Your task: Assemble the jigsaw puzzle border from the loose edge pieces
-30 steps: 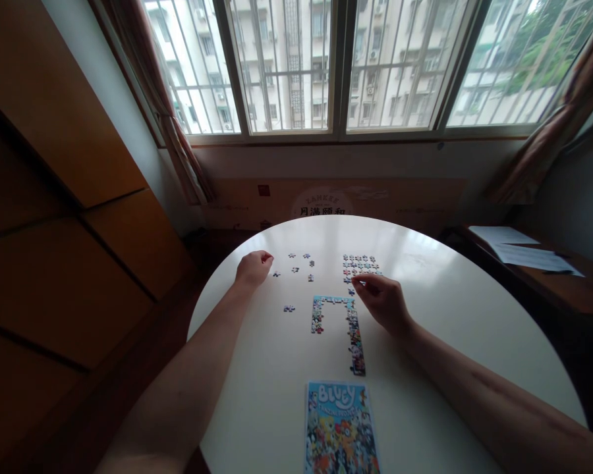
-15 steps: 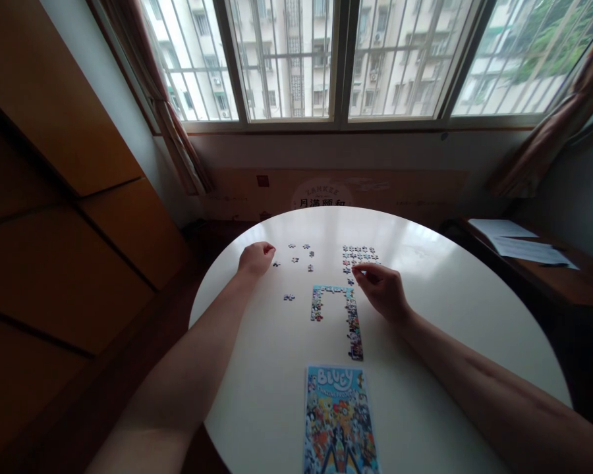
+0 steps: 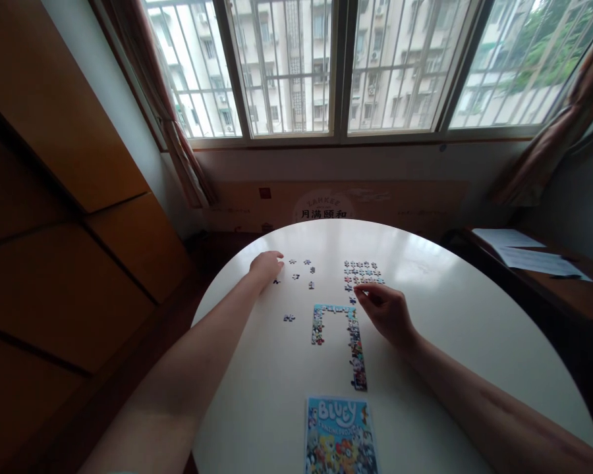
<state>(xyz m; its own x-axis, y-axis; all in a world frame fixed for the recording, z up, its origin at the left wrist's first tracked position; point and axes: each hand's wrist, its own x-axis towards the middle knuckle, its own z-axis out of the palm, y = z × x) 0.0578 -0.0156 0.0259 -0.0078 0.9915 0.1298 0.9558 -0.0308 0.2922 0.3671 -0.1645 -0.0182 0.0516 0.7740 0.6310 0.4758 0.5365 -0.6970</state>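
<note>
My left hand point(image 3: 267, 265) is over the far left of the table, thumb and forefinger apart. No piece shows in it. Close by lie a dark puzzle piece point(image 3: 277, 281) and several loose puzzle pieces point(image 3: 295, 277). At the near side of a block of puzzle pieces laid in rows point(image 3: 364, 272), my right hand point(image 3: 386, 309) is closed in a pinch. Whatever its fingertips hold is too small to make out. Below them is a partly joined puzzle border point(image 3: 356, 349), with a top edge, a short left side and a longer right side.
A Bluey picture sheet point(image 3: 340, 434) lies at the near edge of the round white table point(image 3: 257, 408). One loose piece point(image 3: 289, 318) sits left of the border. Papers point(image 3: 528, 253) rest on a brown surface at the right. Windows are behind.
My left hand has gone from closed fingertips to parted ones and shifted slightly right. My right hand keeps its pinch by the rows. The whole view has tilted up a little.
</note>
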